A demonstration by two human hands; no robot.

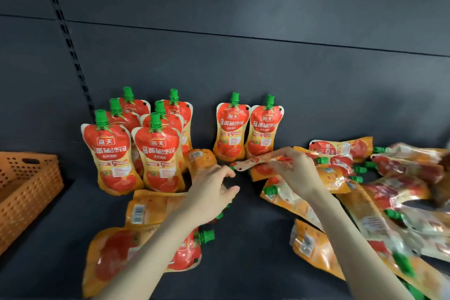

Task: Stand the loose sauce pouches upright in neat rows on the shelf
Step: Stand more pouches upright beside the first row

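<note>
Right hand [294, 170] pinches a pouch [258, 162] held level, its long axis running leftward from those fingers to the left hand [214, 190], whose loosely open, empty fingers nearly touch its free end

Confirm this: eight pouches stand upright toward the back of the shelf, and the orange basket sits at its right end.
One thing is wrong: the orange basket sits at the left end of the shelf, not the right, as the head view shows. Eight pouches do stand upright toward the back.
</note>
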